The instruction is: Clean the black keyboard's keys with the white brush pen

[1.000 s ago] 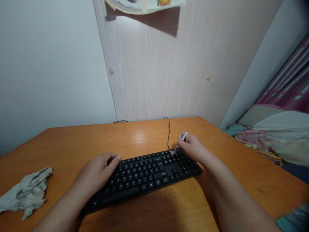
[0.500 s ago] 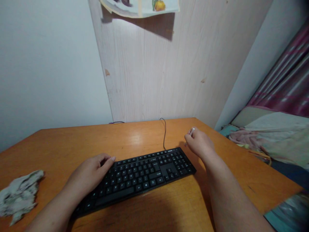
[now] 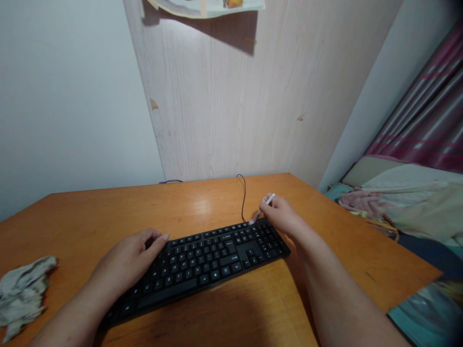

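Two hands work — right fingers pinching a white-handled brush (image 3: 268, 200), left fingers curled at the keyboard's (image 3: 195, 265) edge.

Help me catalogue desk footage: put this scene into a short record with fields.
Left hand: the left hand lies over the left end of the long black plastic keyboard
Right hand: the right hand holds a slim white-handled brush in its fingers
Brush tip: at the keyboard's far edge; contact unclear
Cable: thin black cable, running from the keyboard's far side
Cloth: crumpled grey-white fabric cloth, left of the left hand
Surface: orange-brown wooden table
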Demonstrator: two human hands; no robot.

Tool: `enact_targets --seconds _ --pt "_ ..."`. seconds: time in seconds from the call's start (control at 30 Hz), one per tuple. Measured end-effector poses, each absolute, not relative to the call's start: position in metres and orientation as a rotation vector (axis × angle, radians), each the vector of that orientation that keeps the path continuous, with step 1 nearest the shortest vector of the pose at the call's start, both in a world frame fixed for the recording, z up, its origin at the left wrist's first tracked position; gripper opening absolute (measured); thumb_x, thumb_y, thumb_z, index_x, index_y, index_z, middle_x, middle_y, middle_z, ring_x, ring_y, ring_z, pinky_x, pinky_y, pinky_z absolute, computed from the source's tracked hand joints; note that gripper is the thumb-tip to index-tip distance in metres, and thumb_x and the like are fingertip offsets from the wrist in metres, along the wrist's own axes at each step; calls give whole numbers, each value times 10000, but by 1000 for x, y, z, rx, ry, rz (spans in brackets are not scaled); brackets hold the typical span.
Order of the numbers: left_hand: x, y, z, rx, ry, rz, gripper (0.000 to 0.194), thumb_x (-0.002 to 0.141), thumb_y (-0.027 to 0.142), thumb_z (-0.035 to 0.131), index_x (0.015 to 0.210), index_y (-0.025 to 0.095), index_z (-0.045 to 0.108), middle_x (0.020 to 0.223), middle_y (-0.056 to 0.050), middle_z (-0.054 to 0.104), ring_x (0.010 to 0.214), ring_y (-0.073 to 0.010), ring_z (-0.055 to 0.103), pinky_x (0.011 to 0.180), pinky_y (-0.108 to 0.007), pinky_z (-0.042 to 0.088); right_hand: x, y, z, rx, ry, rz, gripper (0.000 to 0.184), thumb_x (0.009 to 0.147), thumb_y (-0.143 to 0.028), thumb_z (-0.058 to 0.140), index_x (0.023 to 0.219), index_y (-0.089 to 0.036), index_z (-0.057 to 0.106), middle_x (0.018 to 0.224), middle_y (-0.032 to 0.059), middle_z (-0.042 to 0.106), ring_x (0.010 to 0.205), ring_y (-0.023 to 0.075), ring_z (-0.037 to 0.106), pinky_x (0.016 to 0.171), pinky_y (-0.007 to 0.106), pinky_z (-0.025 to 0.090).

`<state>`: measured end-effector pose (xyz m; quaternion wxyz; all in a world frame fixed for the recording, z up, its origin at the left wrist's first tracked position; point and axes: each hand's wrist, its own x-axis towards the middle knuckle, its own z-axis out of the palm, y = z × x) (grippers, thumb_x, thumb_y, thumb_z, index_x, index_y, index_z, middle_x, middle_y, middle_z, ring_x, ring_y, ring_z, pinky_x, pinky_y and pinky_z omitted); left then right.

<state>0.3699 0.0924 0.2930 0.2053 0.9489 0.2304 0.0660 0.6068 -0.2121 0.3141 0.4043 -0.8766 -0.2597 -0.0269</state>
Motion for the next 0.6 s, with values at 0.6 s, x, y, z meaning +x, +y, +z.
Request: enact_targets --seconds 0.6 --pt "370 95 292 2600 640 219 472 887 670 463 882 263 701 810 -30 751 798 -275 695 673 -337 448 615 -227 321 -2303 -572 -181 201 842 -262 551 652 -236 492 607 18 585 632 186 536 585 279 306"
